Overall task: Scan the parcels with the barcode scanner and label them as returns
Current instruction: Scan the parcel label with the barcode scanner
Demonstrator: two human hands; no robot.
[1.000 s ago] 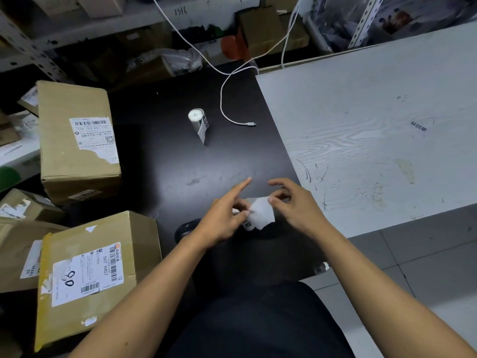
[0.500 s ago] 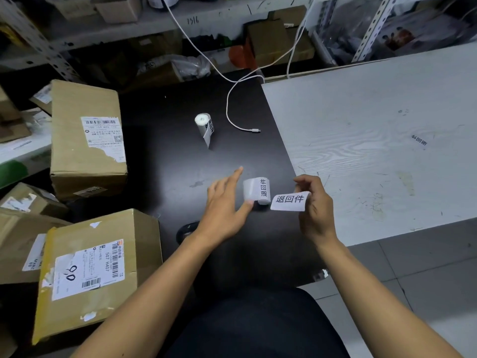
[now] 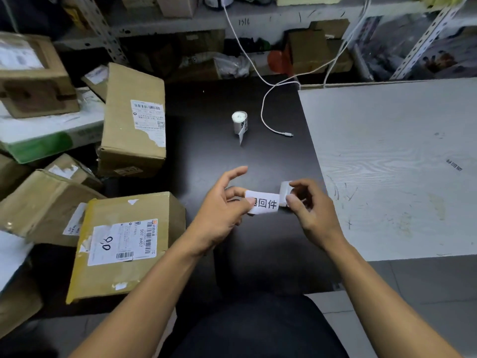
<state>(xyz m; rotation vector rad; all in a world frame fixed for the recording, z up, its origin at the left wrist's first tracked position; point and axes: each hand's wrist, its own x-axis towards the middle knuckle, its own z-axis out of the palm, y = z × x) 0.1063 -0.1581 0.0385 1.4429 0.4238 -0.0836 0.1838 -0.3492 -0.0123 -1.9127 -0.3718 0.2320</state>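
Left hand point(image 3: 222, 205) pinches white return label point(image 3: 263, 202) by its left end, above black table point(image 3: 206, 140). Right hand point(image 3: 312, 210) grips label roll point(image 3: 284, 192) at label's other end. Parcel point(image 3: 121, 241) lies left of hands; second roll point(image 3: 240, 122) stands farther back.

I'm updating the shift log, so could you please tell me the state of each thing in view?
Return label: pinched by left hand, still joined to held roll.
Held roll: gripped by right hand.
Second roll: upright on table, tail loose.
Cable: plug end free.
Nearest parcel: closed, no return label visible.
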